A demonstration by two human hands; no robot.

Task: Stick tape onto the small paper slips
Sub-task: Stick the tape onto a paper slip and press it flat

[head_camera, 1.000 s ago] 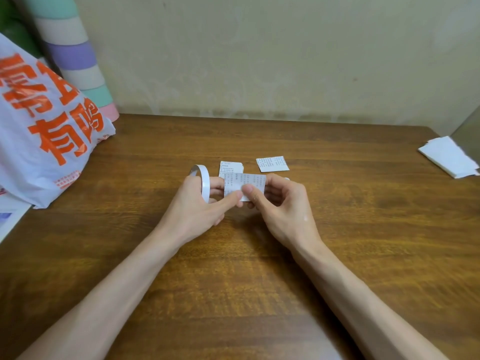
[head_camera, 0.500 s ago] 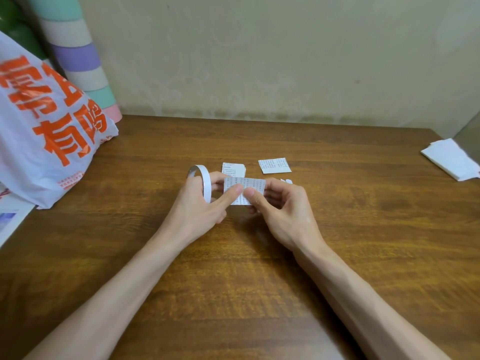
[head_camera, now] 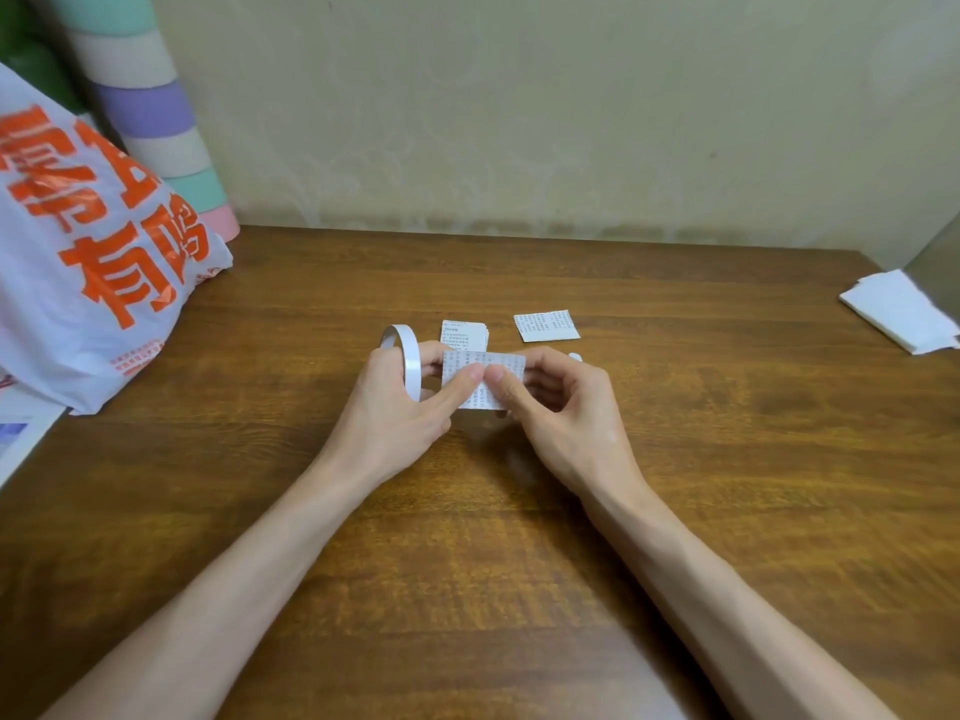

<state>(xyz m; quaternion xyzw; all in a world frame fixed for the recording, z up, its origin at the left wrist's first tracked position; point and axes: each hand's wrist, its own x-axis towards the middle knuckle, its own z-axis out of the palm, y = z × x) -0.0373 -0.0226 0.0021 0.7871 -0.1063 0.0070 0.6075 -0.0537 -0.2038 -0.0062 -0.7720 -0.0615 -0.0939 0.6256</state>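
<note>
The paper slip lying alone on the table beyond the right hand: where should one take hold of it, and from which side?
Its near right corner, probably, coming from the right hand. The paper slip lies flat and alone on the table, so only an edge or corner can be lifted and pinched.

— What is standing behind the wooden table (head_camera: 727, 459)?
— A plain beige wall (head_camera: 519, 122) is rising there, showing blotches along its base.
— And at the edges?
— A white bag (head_camera: 78, 304) with orange lettering is leaning at the left against a pastel-striped roll (head_camera: 150, 111); white sheets (head_camera: 901, 314) are lying far right.
</note>
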